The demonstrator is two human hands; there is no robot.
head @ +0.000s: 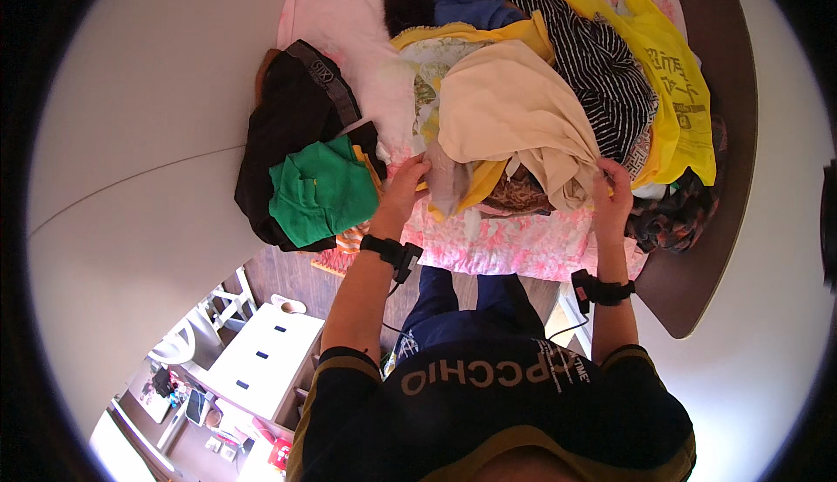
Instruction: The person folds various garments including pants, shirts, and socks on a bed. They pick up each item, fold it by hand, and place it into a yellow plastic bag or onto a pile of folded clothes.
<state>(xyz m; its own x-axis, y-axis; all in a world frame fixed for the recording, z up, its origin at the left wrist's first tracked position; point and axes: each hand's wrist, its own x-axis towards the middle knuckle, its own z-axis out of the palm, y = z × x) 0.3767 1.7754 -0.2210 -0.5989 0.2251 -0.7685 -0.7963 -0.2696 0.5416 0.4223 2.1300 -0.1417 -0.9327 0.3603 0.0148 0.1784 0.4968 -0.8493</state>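
A beige cloth garment point(516, 103) lies spread on top of a heap of clothes on the bed. My right hand point(613, 184) pinches its bunched right edge. On the other side, my left hand point(409, 181) has its fingers on the edge of a greyish, blurred cloth point(450, 178). Whether that is part of the beige garment I cannot tell. Under the beige garment show a yellow cloth point(487, 184) and a brown patterned fabric point(520, 193). A black-and-white striped garment point(588, 70) lies just beyond my right hand.
A folded green garment point(324, 188) rests on black clothing point(281, 129) at the left. A yellow plastic bag point(673, 90) bearing writing lies right, near a dark plaid cloth point(683, 214). The pink floral bedsheet point(510, 243) ends before my legs; a brown bed board point(719, 57) borders the right.
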